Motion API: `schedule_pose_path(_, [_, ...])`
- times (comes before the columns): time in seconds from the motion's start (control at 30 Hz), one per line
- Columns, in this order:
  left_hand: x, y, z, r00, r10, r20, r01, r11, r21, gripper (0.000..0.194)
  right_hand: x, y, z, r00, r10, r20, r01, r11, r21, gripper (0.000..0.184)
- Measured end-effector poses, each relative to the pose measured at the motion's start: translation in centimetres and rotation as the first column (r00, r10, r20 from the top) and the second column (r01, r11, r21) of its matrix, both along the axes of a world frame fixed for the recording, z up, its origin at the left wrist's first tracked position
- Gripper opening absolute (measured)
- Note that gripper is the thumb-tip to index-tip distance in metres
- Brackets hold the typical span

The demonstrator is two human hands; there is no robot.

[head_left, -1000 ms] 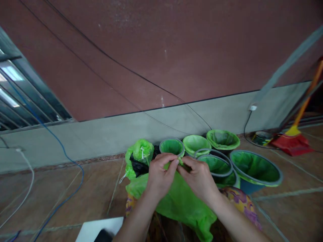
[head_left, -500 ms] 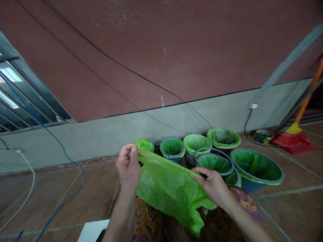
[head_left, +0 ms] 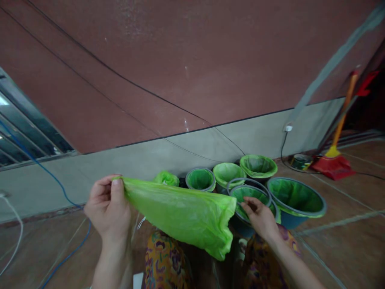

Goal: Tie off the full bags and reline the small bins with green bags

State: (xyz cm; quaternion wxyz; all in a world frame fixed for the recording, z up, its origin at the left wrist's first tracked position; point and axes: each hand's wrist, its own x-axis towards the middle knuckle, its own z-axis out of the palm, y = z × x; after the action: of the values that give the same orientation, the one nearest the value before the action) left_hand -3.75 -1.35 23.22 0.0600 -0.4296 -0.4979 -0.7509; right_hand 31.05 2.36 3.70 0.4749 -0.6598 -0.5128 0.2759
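Moved leftward, the green bag [head_left: 183, 218] trails from the left fingers [head_left: 117, 188].

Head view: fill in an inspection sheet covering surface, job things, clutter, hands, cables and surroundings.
Surface: brown tiled floor
Job things: green bag, stretched sideways; green-lined bins grouped near the wall
Clutter: red sweeping tool and small tin at right
Hands: left hand pinches the bag's end; right hand near its other end, apart, loosely curled
Cables: blue and white at left; black at right
Surroundings: maroon-and-pale wall; barred window at left
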Motion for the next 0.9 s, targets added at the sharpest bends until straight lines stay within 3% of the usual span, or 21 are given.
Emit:
schedule_pose_path(0.1, [0.0,-0.3,-0.3,1.0,0.004,-0.006,-0.004,1.0,0.008,0.016,-1.9,-1.1,0.3,0.935,0.002,-0.354,-0.076,0.978,-0.196,0.053])
schedule_pose_path(0.2, [0.4,-0.5,-0.6,1.0,0.021,-0.008,-0.021,1.0,-0.015,0.018,-5.0,-3.4,1.1,0.782,-0.007,-0.624,-0.29,0.881,-0.374,0.06])
schedule_pose_path(0.27, [0.7,-0.5,-0.9,1.0,0.021,-0.014,-0.022,0.999,-0.046,0.018,-7.2,-5.0,1.2,0.69,-0.021,-0.723,-0.381,0.839,-0.388,0.058])
schedule_pose_path(0.33, [0.7,-0.4,-1.3,1.0,0.004,-0.015,-0.005,0.997,-0.072,0.018,-9.0,-6.4,0.4,0.611,-0.064,-0.789,-0.397,0.837,-0.376,0.058])
schedule_pose_path(0.43, [0.4,0.0,-2.1,1.0,-0.016,-0.014,0.014,0.995,-0.096,0.018,-11.3,-7.6,-1.7,0.535,-0.139,-0.833,-0.369,0.849,-0.379,0.087])
schedule_pose_path(0.5, [0.0,0.3,-2.8,1.0,-0.016,-0.006,0.016,0.995,-0.099,0.019,-12.6,-8.0,-3.0,0.517,-0.152,-0.842,-0.322,0.878,-0.356,0.1])
schedule_pose_path(0.57, [-0.1,0.6,-3.3,1.0,-0.012,0.001,0.013,0.994,-0.108,0.019,-13.7,-7.9,-3.7,0.515,-0.165,-0.841,-0.265,0.903,-0.339,0.1])
schedule_pose_path(0.77, [-0.1,0.5,-4.4,1.0,-0.012,0.009,0.013,0.993,-0.119,0.021,-16.0,-5.2,-3.6,0.611,-0.24,-0.754,-0.233,0.856,-0.461,0.066])
schedule_pose_path(0.9, [-0.3,-0.1,-4.7,0.999,-0.021,0.028,0.024,0.994,-0.102,0.02,-16.1,-2.0,-2.8,0.542,-0.287,-0.79,-0.173,0.881,-0.439,0.06])
